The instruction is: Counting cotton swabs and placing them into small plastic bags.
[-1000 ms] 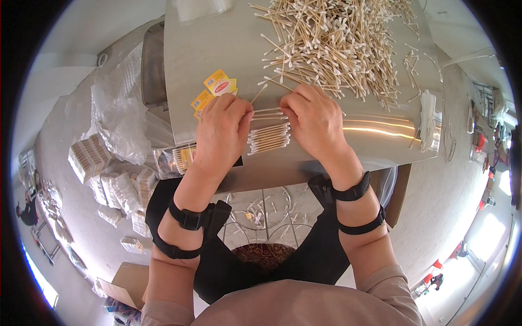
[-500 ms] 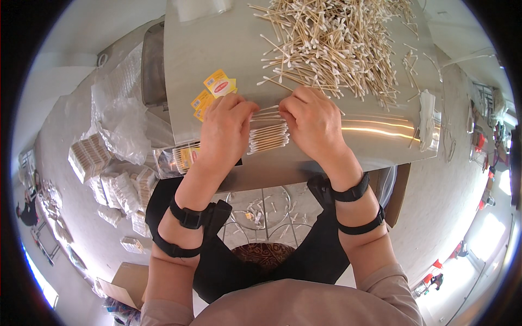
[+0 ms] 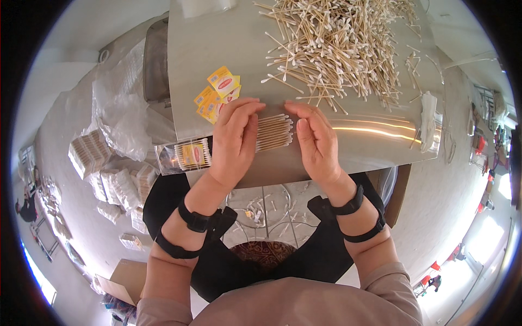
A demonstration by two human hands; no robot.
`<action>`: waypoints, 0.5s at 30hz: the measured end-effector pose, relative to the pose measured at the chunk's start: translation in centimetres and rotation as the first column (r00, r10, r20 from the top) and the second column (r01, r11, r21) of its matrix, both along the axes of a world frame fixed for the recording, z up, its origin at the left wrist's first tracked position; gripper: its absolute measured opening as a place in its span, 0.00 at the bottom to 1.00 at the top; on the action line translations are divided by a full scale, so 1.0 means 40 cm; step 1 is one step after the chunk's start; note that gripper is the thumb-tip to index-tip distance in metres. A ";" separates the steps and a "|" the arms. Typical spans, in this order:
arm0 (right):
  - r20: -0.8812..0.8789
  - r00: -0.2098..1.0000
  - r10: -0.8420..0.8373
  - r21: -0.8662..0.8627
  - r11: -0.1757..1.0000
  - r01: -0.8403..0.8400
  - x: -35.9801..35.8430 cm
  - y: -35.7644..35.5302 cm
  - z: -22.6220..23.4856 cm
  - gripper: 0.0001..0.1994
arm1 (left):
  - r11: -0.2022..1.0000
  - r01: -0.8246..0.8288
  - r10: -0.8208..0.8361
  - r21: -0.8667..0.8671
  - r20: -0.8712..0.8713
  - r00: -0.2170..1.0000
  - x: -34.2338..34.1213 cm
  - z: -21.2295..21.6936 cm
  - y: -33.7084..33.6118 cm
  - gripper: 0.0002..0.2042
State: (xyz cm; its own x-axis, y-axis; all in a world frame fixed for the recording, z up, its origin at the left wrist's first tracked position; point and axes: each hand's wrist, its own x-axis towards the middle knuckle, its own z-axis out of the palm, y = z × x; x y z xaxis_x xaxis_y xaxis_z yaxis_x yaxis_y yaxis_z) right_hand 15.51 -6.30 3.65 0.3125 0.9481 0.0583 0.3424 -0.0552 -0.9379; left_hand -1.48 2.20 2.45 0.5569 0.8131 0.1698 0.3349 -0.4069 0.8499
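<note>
A neat row of cotton swabs (image 3: 274, 133) lies on the metal table between my hands, sticks side by side with the white tips lined up at the right. My left hand (image 3: 234, 140) stands at the row's left end, fingers stretched out, hiding the tips there. On the other side, my right hand (image 3: 318, 142) is open, thumb apart from the fingers, a small gap from the tips. Beyond my left hand several yellow cards (image 3: 222, 82) overlap. Left of that wrist is a clear plastic bag (image 3: 166, 157) with a swab bundle (image 3: 193, 154) bearing a yellow card.
A big loose heap of cotton swabs (image 3: 342, 51) covers the table's far right. A white strip of wrapping (image 3: 428, 117) lies by the right edge. Packed swab bundles (image 3: 89, 155) and clear plastic sheeting (image 3: 122, 127) are at the left; a cardboard box (image 3: 126, 280) stands lower left.
Both hands have let go of the few swabs they pinched above the row, and their fingers have straightened. The right hand has drawn back from the row; the bundle at left is less covered.
</note>
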 end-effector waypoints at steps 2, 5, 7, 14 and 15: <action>0.017 0.999 0.049 0.133 0.990 -0.051 -0.007 -0.006 -0.018 0.14 | 0.993 -0.080 0.094 -0.089 0.169 0.981 0.004 -0.002 -0.027 0.13; -0.093 0.994 0.065 0.126 0.991 -0.053 -0.029 -0.004 -0.028 0.18 | 0.944 -0.026 0.161 -0.329 0.389 0.907 -0.008 -0.044 -0.058 0.21; -0.127 0.991 0.044 0.141 0.990 -0.026 -0.042 -0.005 -0.047 0.19 | 0.925 0.017 0.166 -0.379 0.446 0.879 0.006 -0.047 -0.066 0.25; -0.190 0.979 0.077 0.131 0.990 -0.052 -0.065 -0.009 -0.056 0.26 | 0.896 0.039 0.243 -0.441 0.563 0.790 0.035 -0.051 -0.080 0.30; -0.191 0.979 0.077 0.129 0.990 -0.053 -0.066 -0.010 -0.057 0.26 | 0.895 0.039 0.244 -0.444 0.562 0.790 0.039 -0.052 -0.081 0.30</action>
State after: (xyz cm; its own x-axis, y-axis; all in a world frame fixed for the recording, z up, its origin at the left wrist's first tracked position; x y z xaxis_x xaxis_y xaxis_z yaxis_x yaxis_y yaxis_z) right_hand 12.88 -6.70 1.35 0.2673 0.9562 0.1192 0.1518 0.0804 -0.9851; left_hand 0.10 -1.05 0.38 0.3674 0.9274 0.0710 -0.2713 0.0338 0.9619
